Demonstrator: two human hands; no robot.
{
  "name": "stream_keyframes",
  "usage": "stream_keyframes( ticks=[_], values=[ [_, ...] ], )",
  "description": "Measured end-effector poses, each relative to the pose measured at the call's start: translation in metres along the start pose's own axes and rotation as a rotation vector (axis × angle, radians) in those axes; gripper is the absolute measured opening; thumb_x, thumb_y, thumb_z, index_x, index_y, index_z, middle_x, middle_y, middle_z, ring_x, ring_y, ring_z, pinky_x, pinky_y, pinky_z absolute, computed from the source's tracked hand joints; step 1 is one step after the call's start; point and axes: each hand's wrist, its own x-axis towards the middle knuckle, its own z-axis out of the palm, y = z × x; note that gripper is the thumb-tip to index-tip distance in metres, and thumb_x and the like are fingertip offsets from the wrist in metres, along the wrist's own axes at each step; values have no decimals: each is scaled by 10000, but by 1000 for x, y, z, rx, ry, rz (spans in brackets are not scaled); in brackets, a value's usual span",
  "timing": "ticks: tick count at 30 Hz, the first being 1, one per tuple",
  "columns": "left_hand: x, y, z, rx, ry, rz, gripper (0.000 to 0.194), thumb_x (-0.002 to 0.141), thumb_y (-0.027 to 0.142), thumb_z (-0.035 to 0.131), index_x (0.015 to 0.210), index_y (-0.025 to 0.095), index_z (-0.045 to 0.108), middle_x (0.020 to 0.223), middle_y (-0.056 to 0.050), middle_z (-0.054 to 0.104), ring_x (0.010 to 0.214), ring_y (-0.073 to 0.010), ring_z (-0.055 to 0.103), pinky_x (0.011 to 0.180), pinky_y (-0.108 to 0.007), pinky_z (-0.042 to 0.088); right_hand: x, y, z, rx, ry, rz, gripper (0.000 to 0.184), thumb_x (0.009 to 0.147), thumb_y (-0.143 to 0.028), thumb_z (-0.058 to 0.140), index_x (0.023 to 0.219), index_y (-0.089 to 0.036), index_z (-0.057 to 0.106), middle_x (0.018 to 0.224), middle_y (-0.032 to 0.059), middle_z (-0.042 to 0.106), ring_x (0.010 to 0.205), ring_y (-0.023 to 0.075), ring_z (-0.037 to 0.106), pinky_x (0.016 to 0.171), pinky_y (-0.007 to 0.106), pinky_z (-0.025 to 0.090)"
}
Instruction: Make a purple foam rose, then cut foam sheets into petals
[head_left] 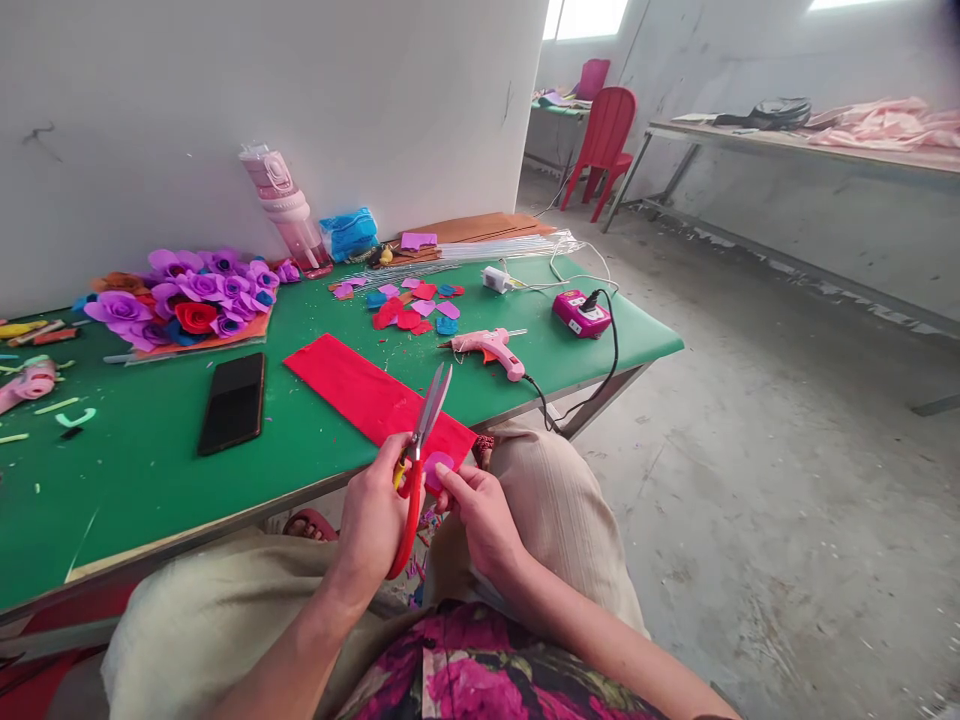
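My left hand (375, 515) is closed around the red-handled scissors (431, 405), whose blades point up and stand slightly apart. Just to the right, my right hand (480, 505) pinches a small purple petal cutout (437, 466) between thumb and fingers. Something red shows behind the petal, but I cannot tell whether it is a separate piece. Beyond both hands a long red sheet (352, 385) lies on the green table (150, 490), its near end at the front edge. Loose purple, red and blue petals (409, 310) are scattered behind the sheet.
A pink glue gun (487, 345) lies near the table's right side, its cord leading to a magenta power socket (581, 313). Left of the sheet is a black phone (232, 402). Paper flowers (199, 300) and a pink bottle (289, 210) are at the back.
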Motion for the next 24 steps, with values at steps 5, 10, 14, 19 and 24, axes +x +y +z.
stream_keyframes(
  ticks=[5,10,14,19,24],
  values=[
    [0,2,-2,53,-20,3,312,788,233,557,1098,242,591,795,-32,730,660,-192,675,526,-213,402,-1,-2,0,16,17,28,355,743,-470,659,567,-171,587,483,-29,509,473,94,405,497,236,294],
    [-1,0,-4,81,-40,45,318,792,206,555,1105,247,594,810,-24,731,700,-197,684,546,-213,406,-1,-4,1,28,13,26,369,751,-477,649,562,-167,583,473,-22,518,459,93,400,496,238,288],
    [1,1,-6,103,-69,60,331,807,201,530,1130,237,594,818,-30,729,746,-203,686,582,-218,425,-1,-4,1,47,3,19,354,742,-456,656,555,-165,585,469,-21,516,460,93,397,496,239,289],
    [4,4,-8,112,-85,73,332,804,195,508,1122,228,599,803,-26,723,720,-195,676,586,-220,423,-1,-2,1,57,3,28,337,727,-441,670,554,-168,575,465,-29,508,455,89,383,472,230,280],
    [4,7,-10,68,-70,40,305,797,208,522,1091,247,594,758,0,712,647,-172,653,533,-206,388,-2,-2,0,42,17,29,383,784,-478,602,572,-160,582,481,-10,539,462,92,410,464,224,286]
  ],
)
